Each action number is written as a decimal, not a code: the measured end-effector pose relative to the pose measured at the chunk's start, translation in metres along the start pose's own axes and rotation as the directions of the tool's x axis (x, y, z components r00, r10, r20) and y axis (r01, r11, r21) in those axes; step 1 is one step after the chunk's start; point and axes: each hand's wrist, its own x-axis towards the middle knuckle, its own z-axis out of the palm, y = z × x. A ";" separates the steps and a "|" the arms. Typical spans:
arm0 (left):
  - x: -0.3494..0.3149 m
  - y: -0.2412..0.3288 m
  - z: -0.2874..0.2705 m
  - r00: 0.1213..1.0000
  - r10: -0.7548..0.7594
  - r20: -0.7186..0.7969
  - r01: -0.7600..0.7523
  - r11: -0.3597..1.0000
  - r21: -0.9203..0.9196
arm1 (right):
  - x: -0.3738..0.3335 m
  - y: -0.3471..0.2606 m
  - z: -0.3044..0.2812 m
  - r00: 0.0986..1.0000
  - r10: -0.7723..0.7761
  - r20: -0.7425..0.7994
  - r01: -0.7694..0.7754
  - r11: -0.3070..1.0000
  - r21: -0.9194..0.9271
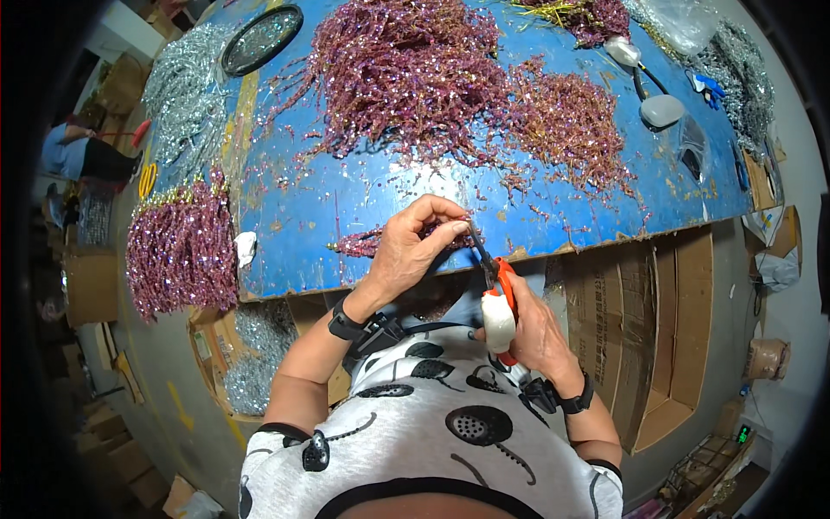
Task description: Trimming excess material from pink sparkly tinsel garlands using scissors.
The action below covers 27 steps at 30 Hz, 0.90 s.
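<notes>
"White shirt (393, 415) with black printed shapes, closest of all. What's beyond it?"

"Past it, the blue bench (294, 190), scuffed and sprinkled with purple scraps."

"And the biggest thing on top?"

"One large heap of purple tinsel (406, 69) toward the far side, strands tangled and loose. Just right of it lies a smaller, browner heap (566, 121). If those are the stock, I'd judge plenty is left to do."

"Anything that looks done?"

"Probably the purple bunch (183, 251) draped over the left edge: strands side by side, gold-green tips all at the top. I'd count that as the finished share, though I can't tell how many pieces it holds."

"Now the hands?"

"The right grip (536, 333) is wrapped around the orange handles of some scissors (504, 277), with white wrapping on one handle. The left grip (406, 246) has thumb and forefinger pinched together beside the blade tips; whatever sits between them is too fine to make out."

"Where's the piece being worked?"

"Smallest of the lot: a slim purple bundle (356, 244) by the bench's near edge, running behind the left grip, its greenish tip pointing left. I'd call it partway: gathered, but not yet with the draped bunch."
</notes>
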 end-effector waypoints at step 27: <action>-0.001 -0.008 -0.011 0.994 -0.023 0.106 0.038 0.988 -0.150 | -0.001 0.013 0.007 0.997 0.051 -0.061 -0.045 0.995 0.090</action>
